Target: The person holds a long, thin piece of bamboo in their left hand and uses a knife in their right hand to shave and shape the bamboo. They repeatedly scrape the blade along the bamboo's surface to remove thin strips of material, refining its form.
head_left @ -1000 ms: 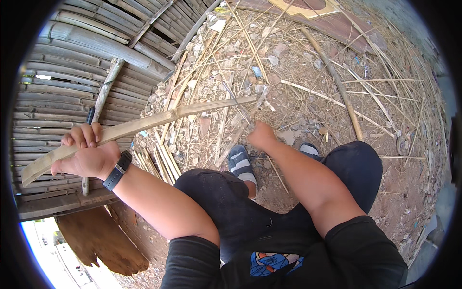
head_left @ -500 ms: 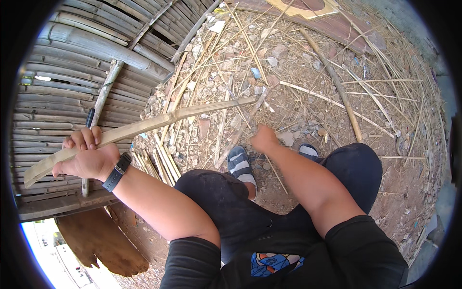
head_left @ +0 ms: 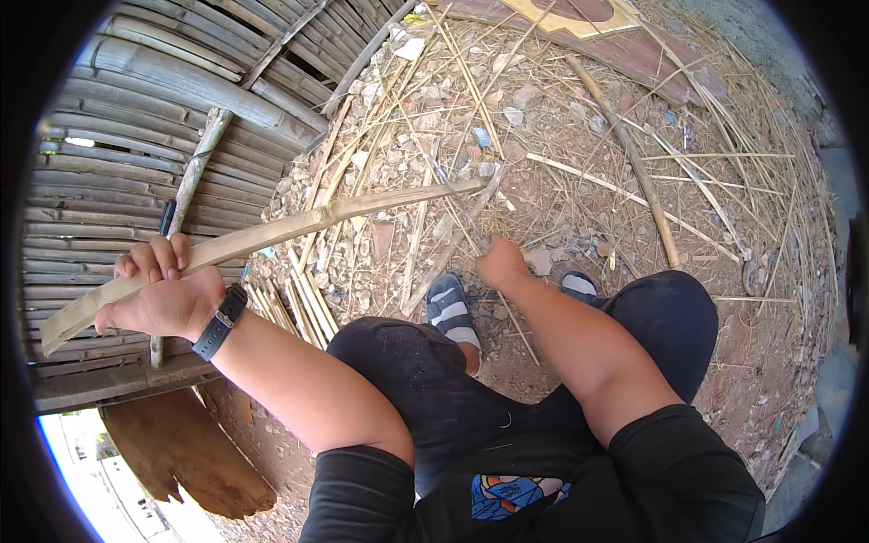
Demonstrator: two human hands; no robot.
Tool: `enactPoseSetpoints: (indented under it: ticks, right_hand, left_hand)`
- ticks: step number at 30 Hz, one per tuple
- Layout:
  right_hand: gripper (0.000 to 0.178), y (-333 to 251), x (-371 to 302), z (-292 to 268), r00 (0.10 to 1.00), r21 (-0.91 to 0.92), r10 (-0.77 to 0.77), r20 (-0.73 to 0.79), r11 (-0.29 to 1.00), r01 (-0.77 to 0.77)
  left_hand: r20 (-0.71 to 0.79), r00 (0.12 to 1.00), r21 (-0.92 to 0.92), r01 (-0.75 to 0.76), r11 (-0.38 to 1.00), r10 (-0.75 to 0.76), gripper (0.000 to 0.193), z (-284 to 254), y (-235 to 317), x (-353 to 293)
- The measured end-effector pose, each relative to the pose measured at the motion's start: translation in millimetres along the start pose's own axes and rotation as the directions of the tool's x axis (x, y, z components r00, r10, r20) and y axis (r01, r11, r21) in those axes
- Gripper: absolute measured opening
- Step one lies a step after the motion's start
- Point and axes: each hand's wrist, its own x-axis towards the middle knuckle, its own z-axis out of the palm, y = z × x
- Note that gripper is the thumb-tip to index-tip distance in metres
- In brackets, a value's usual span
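A long, flat split bamboo strip (head_left: 272, 231) runs from the lower left up toward the middle, bent a little at a node. My left hand (head_left: 167, 294) is closed around its near end, the fingers over the top and the thumb stretched along the underside; a black watch circles that wrist. Low over the ground, my right hand (head_left: 501, 263) is a fist around the lower end of a thin, dark blade-like tool (head_left: 460, 208). This tool slants up and left, crossing the strip near its far end. The grip inside my fist is hidden.
A bamboo slat wall (head_left: 118, 190) stands at the left, with a slim black object (head_left: 167, 217) before it. Cut bamboo pieces (head_left: 308, 308) lie beside my left knee. A round stick (head_left: 625, 149) and a brown board (head_left: 579, 34) rest on the rubble- and shaving-strewn ground.
My left hand and the strip's near end have shifted very slightly left. My right hand has moved slightly right, and both grips stay closed.
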Motion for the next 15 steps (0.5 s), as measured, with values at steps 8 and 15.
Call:
enactPoseSetpoints:
  ticks: [8, 15]
  right_hand:
    - [0.035, -61, -31, -61, 0.801, -0.09, -0.568, -0.188, 0.823, 0.561]
    - [0.03, -34, 13, -219, 0.932, -0.483, -0.314, -0.183, 0.854, 0.193]
  left_hand:
    - [0.281, 0.958, -0.32, 0.038, 0.947, 0.056, 0.076, -37, 72, 2]
    - [0.222, 0.952, -0.47, -0.086, 0.878, 0.212, 0.073, -55, 133, -28]
